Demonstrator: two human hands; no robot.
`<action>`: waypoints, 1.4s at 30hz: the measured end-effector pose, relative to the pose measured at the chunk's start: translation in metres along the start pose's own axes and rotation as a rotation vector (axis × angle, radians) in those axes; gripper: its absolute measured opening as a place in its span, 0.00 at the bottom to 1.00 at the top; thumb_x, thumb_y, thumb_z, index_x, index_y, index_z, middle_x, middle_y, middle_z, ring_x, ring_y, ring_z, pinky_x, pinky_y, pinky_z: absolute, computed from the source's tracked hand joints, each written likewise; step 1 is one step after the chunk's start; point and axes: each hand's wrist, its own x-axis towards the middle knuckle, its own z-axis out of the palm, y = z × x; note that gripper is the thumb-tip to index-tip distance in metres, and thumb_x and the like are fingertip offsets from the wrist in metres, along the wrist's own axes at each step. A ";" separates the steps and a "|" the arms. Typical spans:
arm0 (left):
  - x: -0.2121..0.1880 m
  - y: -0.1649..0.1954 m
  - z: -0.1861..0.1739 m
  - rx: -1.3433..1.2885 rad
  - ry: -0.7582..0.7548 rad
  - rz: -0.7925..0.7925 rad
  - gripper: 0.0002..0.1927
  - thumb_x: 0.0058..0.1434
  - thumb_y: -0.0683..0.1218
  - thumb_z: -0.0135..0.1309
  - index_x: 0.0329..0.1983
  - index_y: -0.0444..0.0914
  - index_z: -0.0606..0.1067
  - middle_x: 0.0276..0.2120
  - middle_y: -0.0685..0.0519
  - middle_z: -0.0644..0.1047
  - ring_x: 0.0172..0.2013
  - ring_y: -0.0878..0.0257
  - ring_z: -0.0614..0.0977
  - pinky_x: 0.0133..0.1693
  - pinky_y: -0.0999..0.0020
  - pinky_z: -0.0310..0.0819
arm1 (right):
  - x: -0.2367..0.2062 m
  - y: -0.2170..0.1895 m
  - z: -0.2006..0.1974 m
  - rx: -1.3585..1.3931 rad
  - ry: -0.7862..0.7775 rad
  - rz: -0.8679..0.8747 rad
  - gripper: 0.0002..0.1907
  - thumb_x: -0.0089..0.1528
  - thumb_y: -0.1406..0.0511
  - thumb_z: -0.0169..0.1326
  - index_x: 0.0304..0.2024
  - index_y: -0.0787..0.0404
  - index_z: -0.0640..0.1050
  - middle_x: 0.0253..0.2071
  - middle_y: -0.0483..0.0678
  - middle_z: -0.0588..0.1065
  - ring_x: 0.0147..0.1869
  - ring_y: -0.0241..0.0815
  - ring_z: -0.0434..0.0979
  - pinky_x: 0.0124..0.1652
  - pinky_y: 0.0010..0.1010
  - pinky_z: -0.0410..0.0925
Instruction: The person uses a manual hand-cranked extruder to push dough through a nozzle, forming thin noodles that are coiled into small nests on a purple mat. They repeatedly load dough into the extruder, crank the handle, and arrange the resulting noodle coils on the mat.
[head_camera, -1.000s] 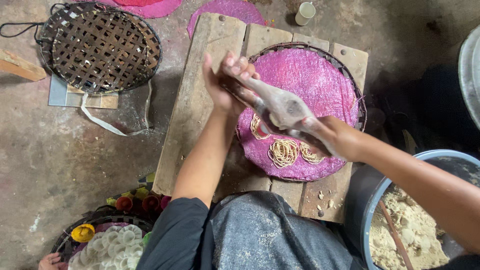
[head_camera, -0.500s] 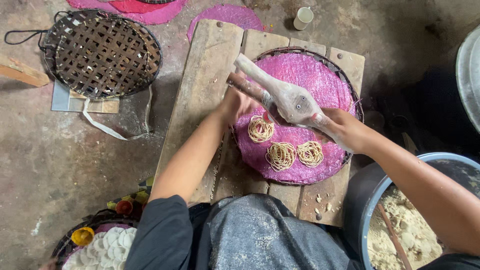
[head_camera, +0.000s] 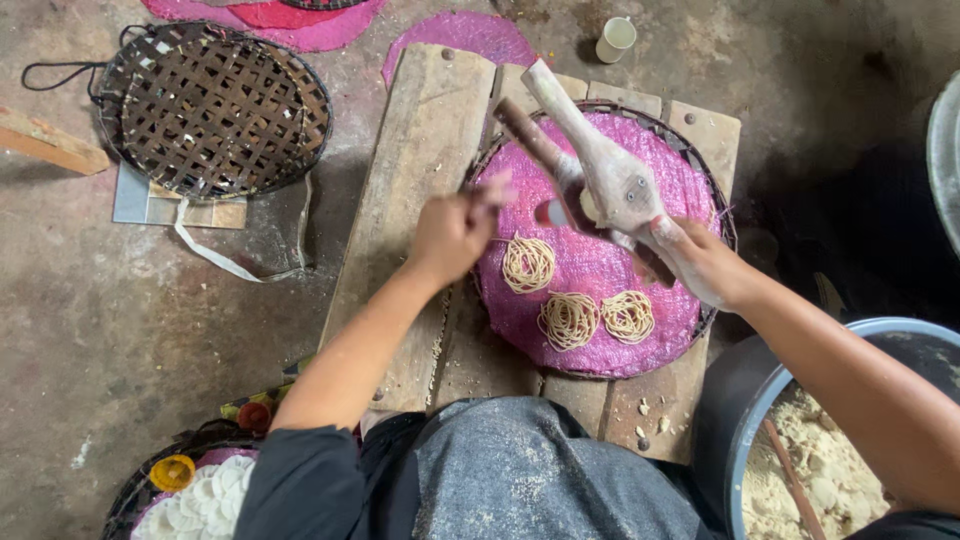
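Rough concrete floor and wooden planks (head_camera: 410, 180) lie under you. Left to right: your left hand (head_camera: 455, 232), loosely curled and holding nothing, hovers beside the pink-lined tray (head_camera: 600, 270) with three noodle coils (head_camera: 570, 318). You're mid-pressing; another coil calls for closing the handles. Your right hand (head_camera: 690, 255) clenches the wooden press (head_camera: 600, 170), tilted above the tray.

1. Round mat (head_camera: 600, 270): bright magenta-pink, finely woven.
2. Noodle coils (head_camera: 568, 318): pale tan, spiral-patterned.
3. Wooden press (head_camera: 610, 175): pale beige, dark brown handle.
4. Woven basket (head_camera: 215, 110): dark brown, open lattice.
5. Planks (head_camera: 420, 150): weathered grey-brown.
6. Cup (head_camera: 614, 39): cream.
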 end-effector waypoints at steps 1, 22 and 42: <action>0.008 0.008 -0.004 -0.304 0.123 0.185 0.41 0.70 0.72 0.41 0.71 0.36 0.64 0.64 0.48 0.74 0.64 0.51 0.76 0.65 0.60 0.70 | 0.000 0.000 0.001 0.078 -0.077 -0.013 0.33 0.71 0.47 0.31 0.55 0.69 0.72 0.36 0.48 0.76 0.39 0.39 0.75 0.42 0.36 0.72; 0.128 -0.006 0.003 -1.858 0.147 0.298 0.28 0.67 0.72 0.41 0.30 0.46 0.67 0.23 0.60 0.68 0.28 0.64 0.71 0.43 0.63 0.69 | 0.047 -0.110 -0.003 -0.635 0.019 0.221 0.33 0.68 0.44 0.29 0.53 0.54 0.79 0.23 0.50 0.72 0.27 0.43 0.76 0.34 0.39 0.73; 0.150 0.027 -0.017 -1.805 0.178 0.244 0.33 0.69 0.71 0.27 0.32 0.42 0.68 0.25 0.55 0.69 0.29 0.61 0.70 0.45 0.60 0.73 | 0.066 -0.104 -0.013 -0.627 0.200 0.080 0.32 0.69 0.44 0.33 0.52 0.57 0.78 0.21 0.48 0.71 0.27 0.41 0.73 0.34 0.37 0.68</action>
